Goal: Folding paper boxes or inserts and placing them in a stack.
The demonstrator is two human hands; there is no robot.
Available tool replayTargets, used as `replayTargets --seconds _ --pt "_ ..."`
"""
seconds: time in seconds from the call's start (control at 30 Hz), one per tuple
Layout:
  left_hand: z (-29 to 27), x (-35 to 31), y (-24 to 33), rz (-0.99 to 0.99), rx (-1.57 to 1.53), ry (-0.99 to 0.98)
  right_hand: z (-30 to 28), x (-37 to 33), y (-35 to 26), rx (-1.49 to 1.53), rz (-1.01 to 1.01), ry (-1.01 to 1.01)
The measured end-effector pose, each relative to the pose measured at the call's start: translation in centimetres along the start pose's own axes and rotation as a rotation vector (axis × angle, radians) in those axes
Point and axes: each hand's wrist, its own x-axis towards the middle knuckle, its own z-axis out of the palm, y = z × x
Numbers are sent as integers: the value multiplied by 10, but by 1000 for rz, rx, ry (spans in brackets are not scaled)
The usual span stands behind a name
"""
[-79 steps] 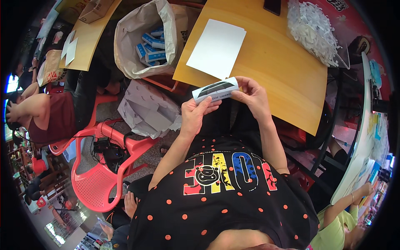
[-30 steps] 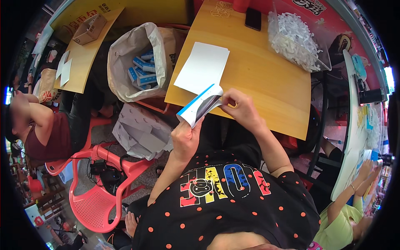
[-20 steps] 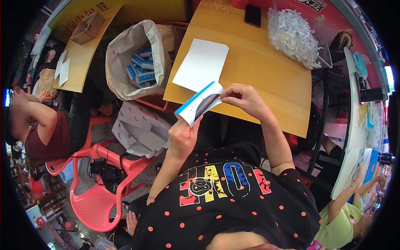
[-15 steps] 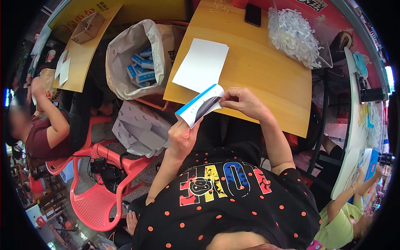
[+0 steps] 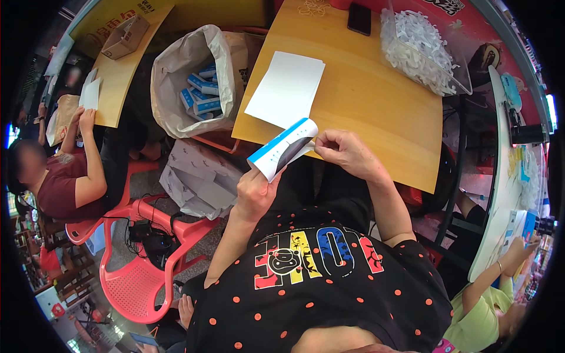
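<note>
Yellow bench (image 5: 382, 112), just past R fingers (image 5: 328, 139), has flat white sheets (image 5: 285, 88), prob. still to do. L fingers (image 5: 276, 177) grip a part-rolled sheet (image 5: 285, 148) & R fingers pinch its loose edge, so it's not done yet; rolls (image 5: 203, 88) in the bag (image 5: 225, 65) left of them look done.

dark phone (image 5: 359, 19) flat near far edge of counter (image 5: 382, 100). pink-red plastic chair (image 5: 132, 281), black cables (image 5: 140, 230) bunched at it. cardboard box (image 5: 125, 38) on side counter (image 5: 120, 76). co-worker in maroon top (image 5: 69, 183), left; another in yellow-green shirt (image 5: 484, 312), lower right.
</note>
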Motion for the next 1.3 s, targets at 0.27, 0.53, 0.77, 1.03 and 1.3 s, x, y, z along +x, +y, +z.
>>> replayTargets --seconds 0.27,0.53,0.77,1.03,1.3 --pt "0 1 -9 -42 52 6 5 -10 -18 -69 -132 273" --pt "2 4 -3 -15 22 -7 19 10 4 -112 -229 344" --pt "12 -3 -23 48 23 -50 54 -7 -40 -279 -1047 164" --pt "4 4 -12 -517 -678 117 -64 -5 -80 17 -846 336" --pt "-17 8 -30 -811 -1223 314 -337 53 34 -1326 306 1043"
